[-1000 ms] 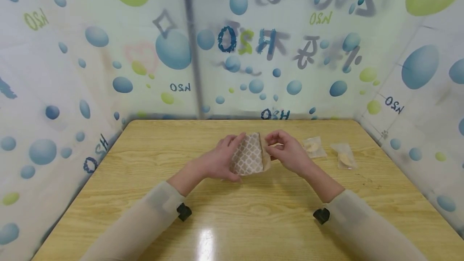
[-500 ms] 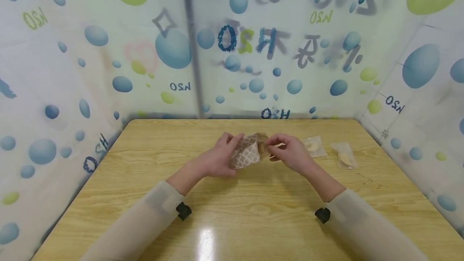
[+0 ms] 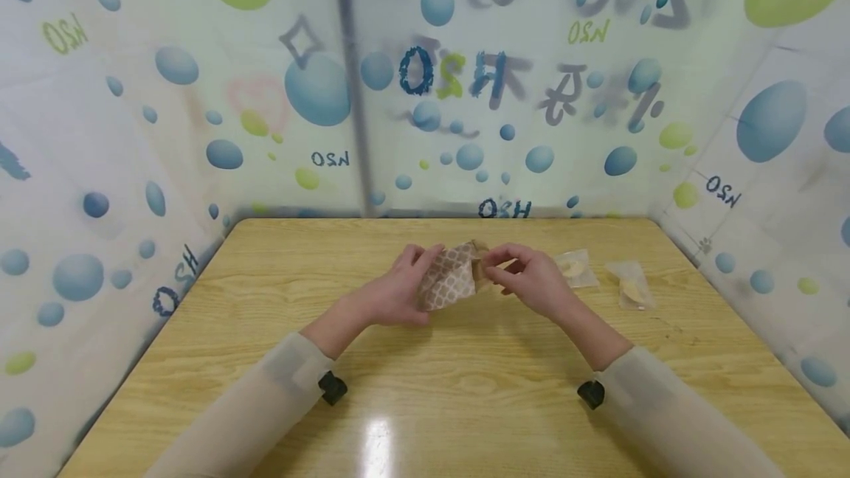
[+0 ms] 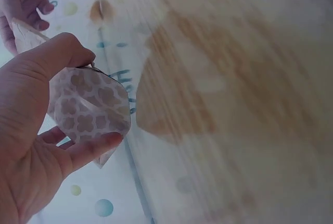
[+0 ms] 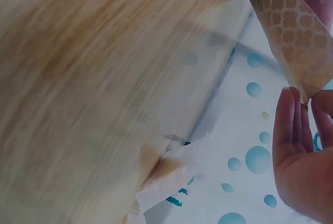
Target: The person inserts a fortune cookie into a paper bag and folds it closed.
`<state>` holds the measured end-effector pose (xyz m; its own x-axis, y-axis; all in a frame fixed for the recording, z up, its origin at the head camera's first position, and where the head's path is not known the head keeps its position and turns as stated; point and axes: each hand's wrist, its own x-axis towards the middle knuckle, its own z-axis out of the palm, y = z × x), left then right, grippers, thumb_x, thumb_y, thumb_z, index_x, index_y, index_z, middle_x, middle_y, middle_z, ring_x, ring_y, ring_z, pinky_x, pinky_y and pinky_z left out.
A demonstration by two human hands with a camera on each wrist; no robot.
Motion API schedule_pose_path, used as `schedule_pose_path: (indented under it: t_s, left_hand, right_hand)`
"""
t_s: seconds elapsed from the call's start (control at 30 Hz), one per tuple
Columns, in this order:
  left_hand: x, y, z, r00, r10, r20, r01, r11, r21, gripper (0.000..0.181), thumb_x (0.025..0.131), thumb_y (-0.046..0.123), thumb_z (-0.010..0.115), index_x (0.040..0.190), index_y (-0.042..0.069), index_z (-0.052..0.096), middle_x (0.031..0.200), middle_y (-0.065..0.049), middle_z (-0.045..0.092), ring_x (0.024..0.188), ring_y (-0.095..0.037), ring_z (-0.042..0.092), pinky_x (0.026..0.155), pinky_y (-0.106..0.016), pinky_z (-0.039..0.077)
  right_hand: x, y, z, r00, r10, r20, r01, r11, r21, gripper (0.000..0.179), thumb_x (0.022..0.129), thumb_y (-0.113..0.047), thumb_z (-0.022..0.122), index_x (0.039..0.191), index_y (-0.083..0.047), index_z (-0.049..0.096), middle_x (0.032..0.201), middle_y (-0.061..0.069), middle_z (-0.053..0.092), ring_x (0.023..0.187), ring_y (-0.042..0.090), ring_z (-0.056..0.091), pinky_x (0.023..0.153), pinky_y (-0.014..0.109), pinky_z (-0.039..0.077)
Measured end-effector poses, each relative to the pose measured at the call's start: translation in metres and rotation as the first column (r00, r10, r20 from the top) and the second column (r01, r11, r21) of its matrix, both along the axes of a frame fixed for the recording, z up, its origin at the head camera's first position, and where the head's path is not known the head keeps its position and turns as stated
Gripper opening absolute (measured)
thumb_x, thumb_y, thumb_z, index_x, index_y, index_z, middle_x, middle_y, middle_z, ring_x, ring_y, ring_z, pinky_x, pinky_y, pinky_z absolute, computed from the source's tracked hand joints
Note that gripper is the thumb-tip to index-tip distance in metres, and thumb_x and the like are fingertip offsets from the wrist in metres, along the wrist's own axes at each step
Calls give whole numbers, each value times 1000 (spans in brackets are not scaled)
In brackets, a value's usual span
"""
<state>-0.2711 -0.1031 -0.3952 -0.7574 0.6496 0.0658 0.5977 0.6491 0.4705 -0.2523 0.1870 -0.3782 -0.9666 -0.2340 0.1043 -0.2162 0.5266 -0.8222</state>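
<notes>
A small paper bag (image 3: 448, 280) with a pale lattice pattern and a brown inner side is held tilted over the table, its brown end toward the right. My left hand (image 3: 397, 292) grips its left end, thumb on one edge and fingers on the other; in the left wrist view the bag (image 4: 86, 104) spans the space between them. My right hand (image 3: 531, 279) is at the brown end, fingertips and thumb meeting at its edge. The right wrist view has the bag's corner (image 5: 304, 86) between the thumb and fingers of that hand (image 5: 307, 177).
Two clear plastic packets lie on the wooden table (image 3: 425, 397) to the right: a nearer-to-hand packet (image 3: 576, 269) and another packet (image 3: 629, 288) farther right, each with something pale yellow inside. A bubble-printed curtain (image 3: 465, 116) surrounds the table's back and sides.
The bag has turned from nearly upright to tilted, its right end raised. At half a second ago its brown end gaped wider; now it looks narrower, and my right hand is slightly farther left.
</notes>
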Motion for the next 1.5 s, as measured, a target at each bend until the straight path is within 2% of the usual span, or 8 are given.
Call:
schedule_pose_path:
  t_s: [0.2,0.4,0.53,0.7,0.97,1.13,1.3,1.5]
  left_hand:
    - [1,-3,0,999,-45,-11,45,999,9,119,82,10,88,176,12,15,157,-23,33,141,-36,43,116,-52,51]
    - [1,-2,2,997,-70,-14,70,997,22,118,82,10,88,176,16,17,156,-20,35,139,-33,44,116,-51,52]
    - [0,-1,4,997,-74,-10,74,997,18,119,82,14,89,176,18,17,157,-19,36,138,-32,45,114,-50,52]
    - [-1,-1,2,997,-79,-10,79,997,11,121,82,19,91,176,14,16,159,-20,37,139,-32,47,115,-51,52]
    - [-2,2,0,997,-77,29,76,997,23,116,84,20,90,174,10,17,160,-18,38,139,-31,49,117,-52,51]
    - [-2,0,2,999,-43,30,42,998,38,113,83,17,90,171,6,21,155,-21,39,137,-32,49,116,-51,51]
    - [-4,-5,2,1000,-18,-23,19,998,53,116,78,15,90,171,4,20,150,-24,41,134,-34,49,115,-52,51]
    - [-5,-6,2,999,-24,-42,26,998,54,115,78,11,88,171,6,20,148,-23,40,131,-33,48,113,-51,52]
  right_hand:
    - [-5,-4,5,998,15,-58,-8,993,120,23,107,-24,73,129,-19,79,140,12,68,102,25,74,76,40,62]
    - [-9,-11,8,998,23,-63,-11,984,179,15,108,-23,71,117,-20,83,135,11,69,112,32,68,82,42,61]
    - [-10,-16,7,992,31,-122,-12,989,147,12,109,-21,71,111,-19,82,132,11,68,116,33,66,92,49,59]
    - [-10,-24,9,979,65,-191,-54,997,62,11,108,-16,71,110,-14,81,140,14,60,128,34,58,99,55,59]
    - [-4,-33,17,980,115,-165,-128,989,-71,14,108,-11,69,112,-6,81,160,20,44,151,42,44,117,69,47]
    - [0,-28,19,981,94,-172,-105,993,-53,20,107,-18,73,125,-12,73,158,17,48,143,41,56,111,64,54]
    - [4,-18,19,983,69,-173,-64,997,36,16,107,-16,71,121,-14,77,148,15,62,121,38,74,92,50,65]
    - [6,-10,19,995,72,-68,-65,993,101,28,109,-12,65,133,-11,79,139,16,75,95,25,80,79,40,66]
